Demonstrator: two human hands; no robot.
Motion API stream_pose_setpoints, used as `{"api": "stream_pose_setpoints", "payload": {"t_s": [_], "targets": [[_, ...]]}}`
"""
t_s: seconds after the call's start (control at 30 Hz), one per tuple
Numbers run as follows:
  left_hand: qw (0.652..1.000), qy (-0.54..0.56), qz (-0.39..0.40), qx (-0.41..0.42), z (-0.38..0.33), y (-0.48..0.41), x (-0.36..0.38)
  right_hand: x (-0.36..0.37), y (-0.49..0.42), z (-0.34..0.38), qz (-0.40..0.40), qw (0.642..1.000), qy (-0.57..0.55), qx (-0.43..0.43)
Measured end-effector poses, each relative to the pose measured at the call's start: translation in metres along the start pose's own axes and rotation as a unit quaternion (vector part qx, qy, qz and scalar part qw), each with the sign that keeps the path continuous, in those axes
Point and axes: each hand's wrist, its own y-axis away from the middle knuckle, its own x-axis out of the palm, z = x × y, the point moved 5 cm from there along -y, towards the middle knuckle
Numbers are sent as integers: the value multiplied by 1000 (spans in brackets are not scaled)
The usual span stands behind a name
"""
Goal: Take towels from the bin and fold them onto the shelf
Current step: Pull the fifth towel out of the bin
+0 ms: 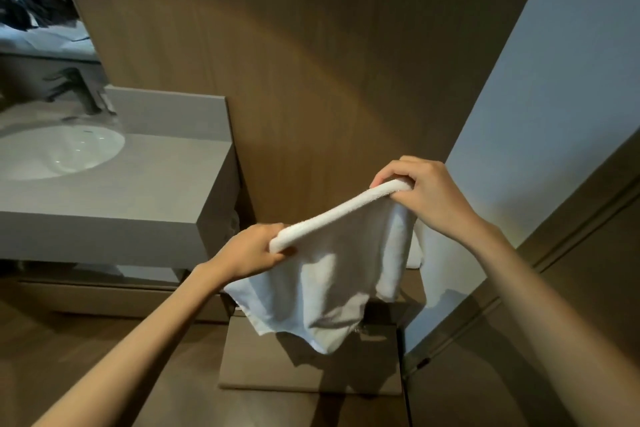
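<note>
**Two hands hold a white towel stretched out in the air**

Both hands grip the top edge of one white towel [332,274], which is rolled or doubled over into a thick band. The left hand [254,250] has its fingers curled round the lower, near end of that band. The right hand [426,194] pinches the higher, far end, with its thumb under the band and its fingers over it. The band slants up from left to right between them. Below it, the cloth hangs loose in uneven folds, its lowest corner dangling free.

The towel hangs in front of a wood-panelled wall [311,80] and above a brown box-like unit [277,364] on the floor; I cannot tell whether this is the bin. The towel does not touch it.

To the left stands a grey bench [145,191] with a white sink [62,152] set into it, and a dark tap [79,90] behind the basin. A mirror [34,10] rises above it. Under the bench is an open shelf [86,269]; what lies on it is too dim to make out. A pale panel [554,80] fills the right side.
</note>
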Motion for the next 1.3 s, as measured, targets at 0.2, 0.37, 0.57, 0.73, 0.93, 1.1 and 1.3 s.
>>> {"api": "stream_pose_setpoints", "payload": {"t_s": [0.2,0.37,0.57,0.73,0.93,1.1,1.3], "targets": [[995,-66,-29,-72,26,22,-20,-10,10,-25,-34,998,38,29],[990,-49,-51,-118,41,41,-36,-6,20,-53,-61,993,66,82],[974,-160,-26,-160,56,54,-41,23,35,-84,-33,986,57,152],[984,-138,-51,-103,73,70,-48,48,46,-106,12,978,15,208],[972,-34,-166,-164,97,85,-78,51,16,-61,-96,983,26,157],[975,-2,-119,-188,156,109,-93,103,-1,-42,-44,977,51,202],[956,71,-178,-224,234,130,-151,170,-38,10,0,970,-52,237]]}}
